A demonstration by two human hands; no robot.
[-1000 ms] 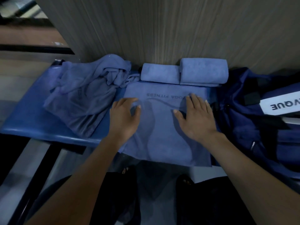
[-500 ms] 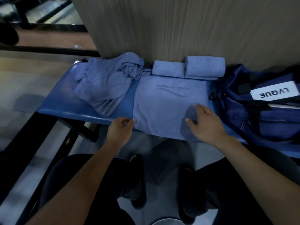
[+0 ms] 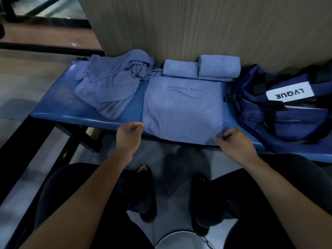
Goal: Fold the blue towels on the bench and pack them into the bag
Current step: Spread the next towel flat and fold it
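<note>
While the flat towel (image 3: pixel 183 112) lies spread across the middle of the blue desk (image 3: pixel 59 106), its printed "YOGA FITNESS" line toward the wall, I see the left hand (image 3: pixel 128 136) at the near left corner with fingers curled and the grip pinching the hem there. My right hand (image 3: pixel 233 141) sits at the near right corner, thumb and fingers curled onto the towel's edge, grasping it. That near edge hangs just over the front lip of the desk. Two rolled towels (image 3: pixel 201 69) rest side by side against the wood-grain wall (image 3: pixel 197 27), touching the flat towel's far edge. A crumpled towel (image 3: pixel 109 87) is heaped to the left, its far folds touching the flat one. At the right end of the desk stands the navy bag (image 3: pixel 280 112), bearing a white "LVQUE" label (image 3: pixel 290 93), just beside the flat towel.
</note>
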